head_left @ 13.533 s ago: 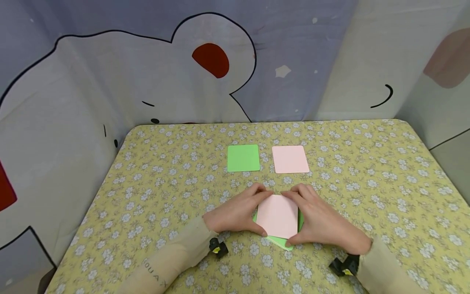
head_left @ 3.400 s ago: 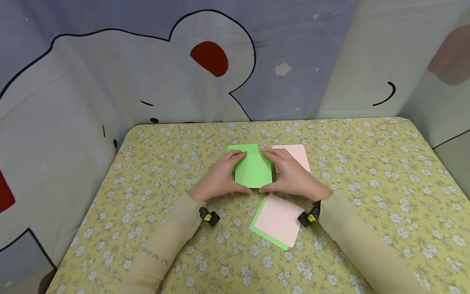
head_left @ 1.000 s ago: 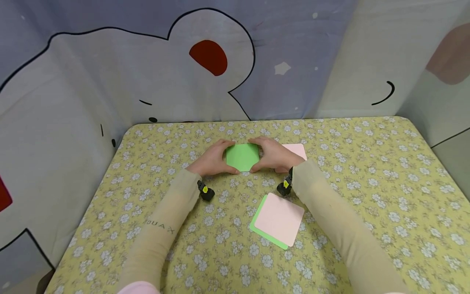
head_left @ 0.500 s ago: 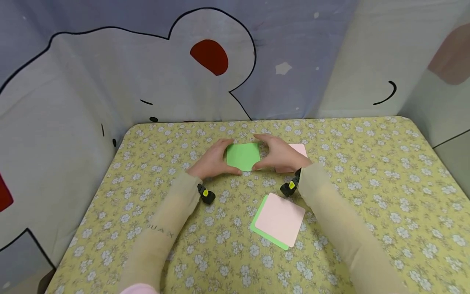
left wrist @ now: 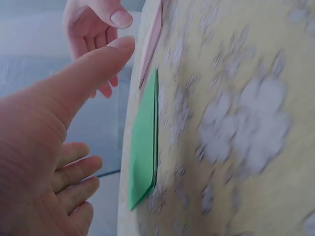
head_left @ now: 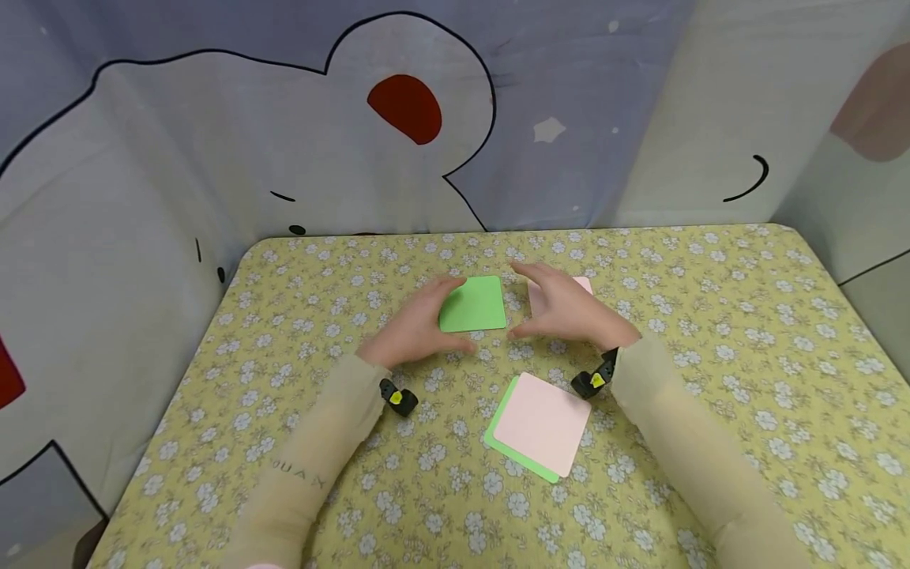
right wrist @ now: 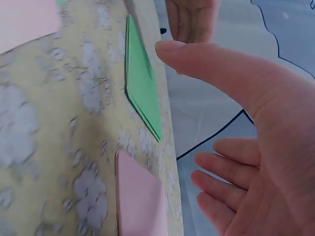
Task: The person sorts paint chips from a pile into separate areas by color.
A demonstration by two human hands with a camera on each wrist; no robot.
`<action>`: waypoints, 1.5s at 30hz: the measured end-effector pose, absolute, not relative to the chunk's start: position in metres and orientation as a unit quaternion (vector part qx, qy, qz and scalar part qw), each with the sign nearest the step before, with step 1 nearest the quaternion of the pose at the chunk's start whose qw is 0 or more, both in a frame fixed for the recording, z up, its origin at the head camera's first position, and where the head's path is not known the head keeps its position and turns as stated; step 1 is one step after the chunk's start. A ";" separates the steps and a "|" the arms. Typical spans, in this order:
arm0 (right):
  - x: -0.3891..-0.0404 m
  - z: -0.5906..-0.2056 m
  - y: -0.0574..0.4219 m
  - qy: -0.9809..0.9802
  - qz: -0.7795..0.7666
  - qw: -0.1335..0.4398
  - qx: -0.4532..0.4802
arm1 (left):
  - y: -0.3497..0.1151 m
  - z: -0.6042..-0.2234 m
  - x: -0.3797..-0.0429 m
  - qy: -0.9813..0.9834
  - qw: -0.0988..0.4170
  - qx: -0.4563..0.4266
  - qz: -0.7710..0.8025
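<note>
A green square card stack (head_left: 472, 305) lies flat toward the back of the table; the wrist views show more than one layer in it. Over its left edge hovers my left hand (head_left: 415, 322), thumb and fingers spread, holding nothing. My right hand (head_left: 565, 308) is apart from the green stack and partly covers a pink square card (head_left: 583, 284) at its right. Its fingers are spread and hold nothing. Nearer to me, a pink square card (head_left: 542, 424) lies turned on top of a green card (head_left: 522, 461), of which only the left and lower edges show.
A yellow floral cloth (head_left: 341, 316) covers the table. Behind it hangs a printed curtain (head_left: 554, 95), close to the table's back edge. A black camera (head_left: 399, 397) is strapped to the left wrist, another camera (head_left: 596, 379) to the right.
A green card left the near pile and was carried onto the back green card, edges lined up. Both hands then released it; the right drew away rightward, the left slightly toward me.
</note>
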State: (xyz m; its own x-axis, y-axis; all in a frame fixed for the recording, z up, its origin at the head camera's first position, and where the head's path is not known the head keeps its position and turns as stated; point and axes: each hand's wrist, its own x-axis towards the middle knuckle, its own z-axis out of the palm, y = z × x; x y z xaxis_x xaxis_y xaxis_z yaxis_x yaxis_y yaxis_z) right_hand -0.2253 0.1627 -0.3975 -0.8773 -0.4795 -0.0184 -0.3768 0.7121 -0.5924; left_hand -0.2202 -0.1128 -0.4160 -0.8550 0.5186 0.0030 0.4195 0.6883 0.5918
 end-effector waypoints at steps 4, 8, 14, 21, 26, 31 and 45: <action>-0.217 -0.397 0.171 0.925 -0.291 0.078 -0.230 | -0.108 -0.415 -0.210 0.911 0.089 0.268 0.301; -0.208 -0.396 0.178 0.926 -0.285 0.077 -0.235 | -0.103 -0.415 -0.202 0.907 0.081 0.289 0.295; -0.194 -0.395 0.189 0.925 -0.283 0.071 -0.243 | -0.096 -0.411 -0.192 0.900 0.087 0.306 0.297; -0.181 -0.394 0.198 0.925 -0.283 0.081 -0.242 | -0.089 -0.409 -0.182 0.894 0.093 0.323 0.297; -0.173 -0.394 0.204 0.929 -0.271 0.072 -0.242 | -0.085 -0.408 -0.176 0.890 0.093 0.335 0.295; -0.165 -0.395 0.209 0.934 -0.256 0.066 -0.242 | -0.081 -0.407 -0.172 0.887 0.096 0.344 0.292; -0.142 -0.394 0.217 0.936 -0.249 0.048 -0.246 | -0.073 -0.408 -0.160 0.878 0.105 0.372 0.282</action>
State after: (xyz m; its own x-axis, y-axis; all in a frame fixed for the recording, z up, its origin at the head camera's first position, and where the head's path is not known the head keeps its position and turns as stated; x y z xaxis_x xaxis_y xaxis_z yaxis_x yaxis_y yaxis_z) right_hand -0.1417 0.2174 -0.3944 -0.8742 -0.4845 0.0318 -0.4363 0.7551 -0.4895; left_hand -0.1600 -0.0730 -0.4081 -0.7020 0.7118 0.0253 0.5937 0.5652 0.5728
